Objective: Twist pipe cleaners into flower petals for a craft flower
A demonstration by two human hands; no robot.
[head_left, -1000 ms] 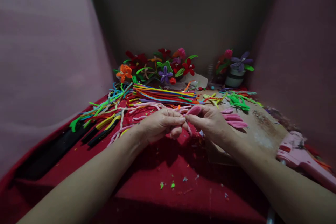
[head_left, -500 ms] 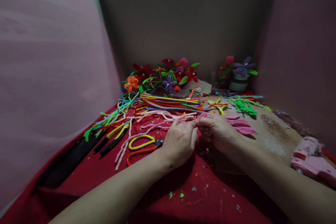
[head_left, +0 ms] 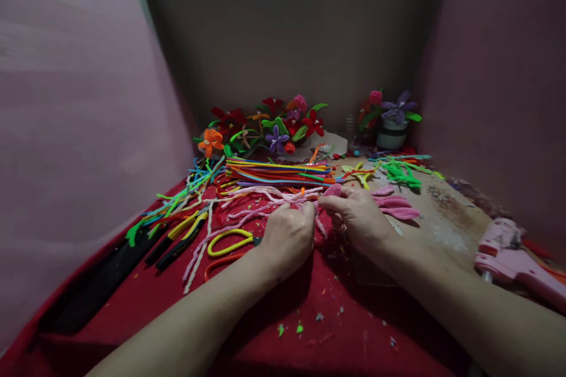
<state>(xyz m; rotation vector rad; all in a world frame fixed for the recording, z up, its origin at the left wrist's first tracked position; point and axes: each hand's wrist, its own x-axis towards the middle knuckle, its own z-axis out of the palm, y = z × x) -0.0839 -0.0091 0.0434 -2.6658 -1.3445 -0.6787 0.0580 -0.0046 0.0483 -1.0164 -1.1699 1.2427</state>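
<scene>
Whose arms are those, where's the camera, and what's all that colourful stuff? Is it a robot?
No robot here: these are a person's two bare hands. The camera sits on the person's head, looking forward and down. The right hand pinches a pink fuzzy piece. The left hand is curled beside it; its fingertips are hidden, so I can't tell what it grips. On the red cloth are scissors and a bundle of colourful fuzzy sticks. A pink glue gun lies on the right. Fuzzy flowers stand at the back.
</scene>
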